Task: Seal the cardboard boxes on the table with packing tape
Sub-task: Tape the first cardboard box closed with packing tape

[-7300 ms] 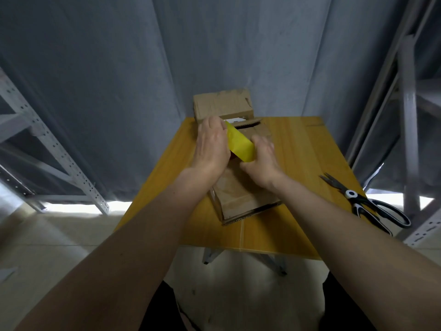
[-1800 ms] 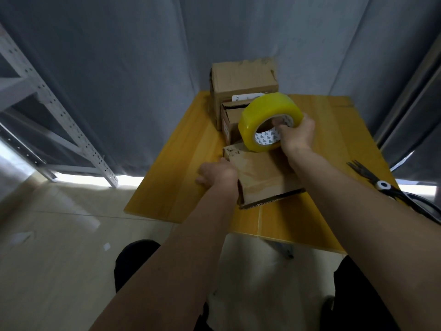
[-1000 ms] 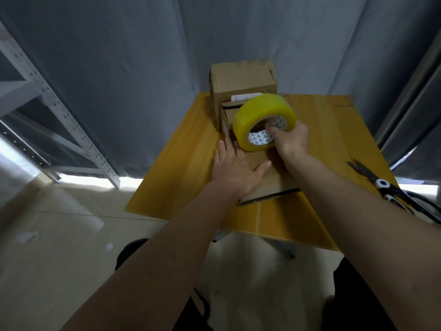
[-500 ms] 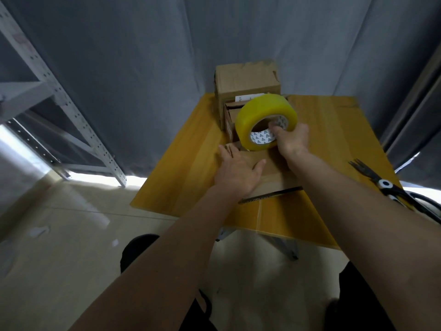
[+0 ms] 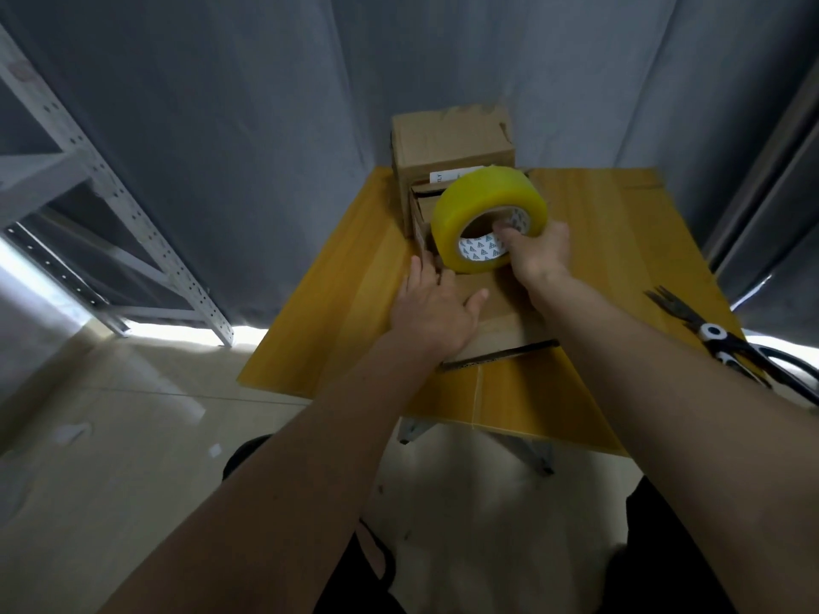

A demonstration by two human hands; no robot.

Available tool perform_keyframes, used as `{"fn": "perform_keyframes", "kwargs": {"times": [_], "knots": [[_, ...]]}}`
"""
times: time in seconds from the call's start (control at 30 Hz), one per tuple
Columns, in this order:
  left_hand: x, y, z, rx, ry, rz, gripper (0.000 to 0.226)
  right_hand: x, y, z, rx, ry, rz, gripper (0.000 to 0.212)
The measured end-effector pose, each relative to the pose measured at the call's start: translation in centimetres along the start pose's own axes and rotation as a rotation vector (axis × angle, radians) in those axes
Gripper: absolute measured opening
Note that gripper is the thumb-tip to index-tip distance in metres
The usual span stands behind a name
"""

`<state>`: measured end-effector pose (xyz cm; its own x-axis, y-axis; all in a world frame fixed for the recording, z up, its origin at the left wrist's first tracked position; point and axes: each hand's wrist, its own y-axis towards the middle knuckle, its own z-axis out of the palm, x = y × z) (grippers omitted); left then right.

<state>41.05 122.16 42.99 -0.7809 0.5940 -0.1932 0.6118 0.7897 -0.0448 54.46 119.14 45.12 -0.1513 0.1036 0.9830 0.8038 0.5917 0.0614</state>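
A flat cardboard box (image 5: 505, 316) lies in the middle of the yellow table (image 5: 350, 294). My left hand (image 5: 432, 310) presses flat on its top near the left edge, fingers straight. My right hand (image 5: 538, 252) grips a big yellow roll of packing tape (image 5: 485, 214), fingers hooked in its core, holding it on edge over the box's far end. Behind it stand a taller cardboard box (image 5: 452, 146) and a smaller one (image 5: 423, 214), partly hidden by the roll.
Black-and-white scissors (image 5: 718, 343) lie at the table's right edge. A grey curtain hangs close behind the table. A metal shelving frame (image 5: 102, 223) stands at the left, another upright at the far right. Tiled floor lies below.
My left hand moved from the box's left side onto its top and now presses flat. The tape roll in my right hand stayed over the far end, barely shifting.
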Motion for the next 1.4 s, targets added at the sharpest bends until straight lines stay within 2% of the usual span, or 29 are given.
{"fn": "perform_keyframes", "kwargs": {"times": [0.17,0.3,0.37,0.5,0.63,0.77,0.9,1.1,1.17,1.3,1.4], "knots": [[0.1,0.1,-0.2,0.043,0.023,0.013,0.076,0.1,0.1,0.0,-0.005,-0.004,0.032,0.014],[0.3,0.0,-0.4,0.009,0.045,0.052,0.074,0.2,0.0,0.1,0.009,-0.007,0.018,0.015],[0.2,0.2,-0.6,0.01,0.095,0.063,0.079,0.3,0.1,0.0,0.018,-0.013,0.022,0.007],[0.0,0.3,-0.1,0.013,0.11,0.052,0.092,0.2,0.3,-0.3,0.009,-0.012,0.028,0.009],[0.1,0.4,0.1,0.021,0.105,0.047,0.093,-0.2,0.3,-0.1,0.034,-0.019,0.045,0.014],[0.1,0.8,-0.2,0.051,0.138,0.052,0.094,0.4,0.7,-0.1,0.033,-0.032,0.029,0.008],[0.0,0.9,-0.4,0.078,0.189,0.034,0.096,0.8,1.0,-0.1,0.015,-0.036,0.026,0.023],[0.1,1.0,-0.4,0.093,0.173,0.023,0.094,0.9,2.2,-0.8,-0.035,-0.102,0.062,0.01],[0.2,1.0,-0.3,0.092,0.157,0.027,0.094,0.8,2.8,-1.6,-0.075,-0.16,0.065,0.014],[0.2,1.0,-0.3,0.084,0.15,0.031,0.094,0.7,4.0,-3.8,-0.14,-0.282,0.093,0.039],[0.2,1.0,-0.3,0.077,0.148,0.034,0.094,0.5,4.5,-5.0,-0.174,-0.318,0.095,0.041]]}}
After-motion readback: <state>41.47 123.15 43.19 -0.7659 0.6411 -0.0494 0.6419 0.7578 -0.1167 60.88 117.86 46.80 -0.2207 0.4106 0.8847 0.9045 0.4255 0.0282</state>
